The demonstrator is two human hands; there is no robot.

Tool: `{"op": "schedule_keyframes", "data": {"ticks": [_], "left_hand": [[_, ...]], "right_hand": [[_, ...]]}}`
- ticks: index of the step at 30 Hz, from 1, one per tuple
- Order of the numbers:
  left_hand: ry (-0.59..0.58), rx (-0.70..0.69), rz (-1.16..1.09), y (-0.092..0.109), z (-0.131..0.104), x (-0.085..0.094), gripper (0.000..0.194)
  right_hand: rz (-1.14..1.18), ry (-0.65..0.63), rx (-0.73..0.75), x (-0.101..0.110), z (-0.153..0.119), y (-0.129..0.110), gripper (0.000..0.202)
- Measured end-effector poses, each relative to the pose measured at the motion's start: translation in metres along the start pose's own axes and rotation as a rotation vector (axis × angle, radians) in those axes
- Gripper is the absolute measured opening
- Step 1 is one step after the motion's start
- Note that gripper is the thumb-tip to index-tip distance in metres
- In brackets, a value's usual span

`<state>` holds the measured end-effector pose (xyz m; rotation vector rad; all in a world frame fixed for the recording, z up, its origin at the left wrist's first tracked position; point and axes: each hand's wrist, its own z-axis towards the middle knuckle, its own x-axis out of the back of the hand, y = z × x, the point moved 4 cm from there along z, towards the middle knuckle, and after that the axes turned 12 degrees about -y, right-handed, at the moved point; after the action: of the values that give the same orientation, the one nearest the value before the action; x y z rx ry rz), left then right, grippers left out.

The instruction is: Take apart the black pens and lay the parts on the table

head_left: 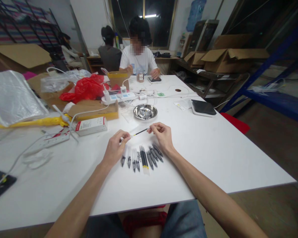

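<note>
A black pen refill (141,132) with a yellow band spans the gap between my hands. My left hand (115,147) pinches its pale end, and my right hand (162,135) closes its fingers at the dark tip end. Below them on the table lie clear pen barrels (134,160) with black ends at the left. Several black refills (143,158) lie together in the middle. Dark grey pen grip sections (152,158) are lined up to the right, close to my right wrist. Beyond my hands stands a shiny metal bowl (145,112) with a few small dark pieces inside.
On the left are a white box (91,126), a cardboard tray (94,111), a red plastic bag (85,89), a power strip (119,97) and loose cables. A black-topped device (203,108) lies at the right. Across the table sits a person in white (139,59).
</note>
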<state>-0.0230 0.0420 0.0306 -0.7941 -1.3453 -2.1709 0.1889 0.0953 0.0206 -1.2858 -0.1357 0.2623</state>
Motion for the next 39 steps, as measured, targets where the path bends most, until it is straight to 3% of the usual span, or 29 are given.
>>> {"op": "schedule_keyframes", "data": {"ticks": [3,7,11,15,20,25,29,33,39], "left_hand": [[-0.049,-0.07,0.119,0.012,0.006,0.001,0.017],[-0.193,-0.183,0.434,0.028,0.026,-0.005,0.027],[-0.16,-0.235,0.623,0.034,0.04,-0.005,0.024],[-0.146,-0.269,0.6,0.029,0.03,-0.004,0.028],[-0.144,-0.176,0.572,0.016,0.016,-0.005,0.036],[-0.066,-0.055,0.438,0.0,0.017,0.001,0.027],[-0.015,-0.041,0.328,-0.01,0.016,0.004,0.023],[-0.048,-0.074,0.313,-0.008,0.014,0.0,0.027],[-0.064,-0.073,0.317,-0.007,0.014,-0.003,0.027]], "right_hand": [[-0.138,-0.133,0.048,-0.013,-0.004,-0.008,0.022],[-0.255,-0.136,0.038,-0.016,-0.007,-0.008,0.028],[-0.375,-0.193,0.01,-0.016,-0.008,-0.003,0.035],[-0.332,-0.26,-0.022,-0.022,-0.01,-0.003,0.042],[-0.173,-0.36,-0.115,-0.03,-0.011,0.0,0.048],[-0.442,-0.373,-0.015,-0.024,-0.009,-0.007,0.037],[-0.637,-0.575,0.174,-0.036,-0.016,-0.022,0.018],[-0.773,-0.731,0.199,-0.048,-0.023,-0.024,0.016],[-0.846,-0.699,0.189,-0.042,-0.021,-0.024,0.022]]}}
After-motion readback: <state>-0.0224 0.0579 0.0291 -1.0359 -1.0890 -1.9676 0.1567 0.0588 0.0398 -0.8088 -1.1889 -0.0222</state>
